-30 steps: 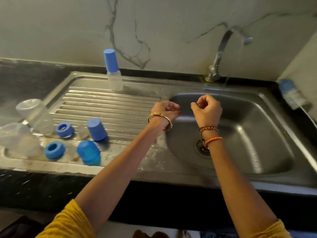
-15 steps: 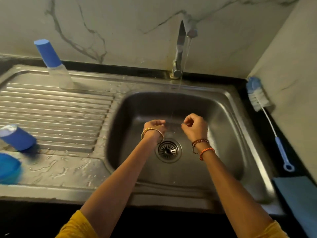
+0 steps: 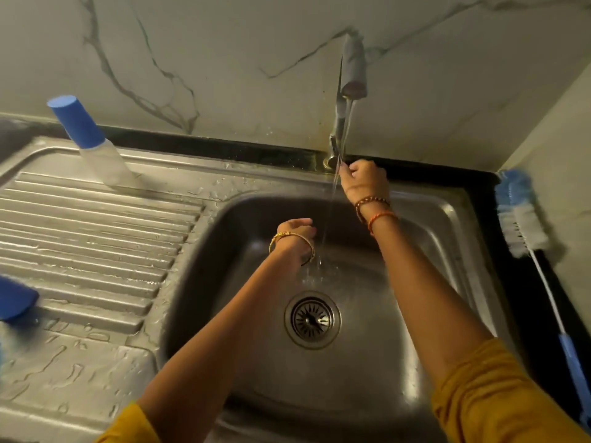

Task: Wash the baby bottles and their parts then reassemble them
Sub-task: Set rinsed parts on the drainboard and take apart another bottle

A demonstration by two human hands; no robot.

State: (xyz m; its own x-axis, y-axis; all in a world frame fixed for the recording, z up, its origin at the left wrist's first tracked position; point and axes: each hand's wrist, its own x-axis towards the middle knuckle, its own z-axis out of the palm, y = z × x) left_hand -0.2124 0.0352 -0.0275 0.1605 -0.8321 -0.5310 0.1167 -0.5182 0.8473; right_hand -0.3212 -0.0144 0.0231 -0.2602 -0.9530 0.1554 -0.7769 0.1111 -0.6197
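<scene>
Right hand (image 3: 364, 180) is up at the base of the tap (image 3: 350, 75), fingers curled in around something down by the valve, though I can't tell exactly what it's gripping since the water stream and the hand itself cover that spot. Left hand (image 3: 295, 233) sits lower, over the sink basin (image 3: 431, 251), fingers curled in loosely with nothing visible in them, right beside the falling water. The stream lands just above the drain (image 3: 312, 319) and splashes there. As for the bottle stuff: 1 assembled baby bottle (image 3: 92, 145) with its blue cap on stands at the back of the wet draining board (image 3: 96, 235), looking tilted from the wide lens. There's another blue cap piece (image 3: 16, 298) cut off at the left edge of the board, blurry, can't say more about it. Over on the right, on the dark counter against the wall, lies the bottle brush (image 3: 519, 215), blue and white bristles at the far end, thin handle running back toward the camera.
</scene>
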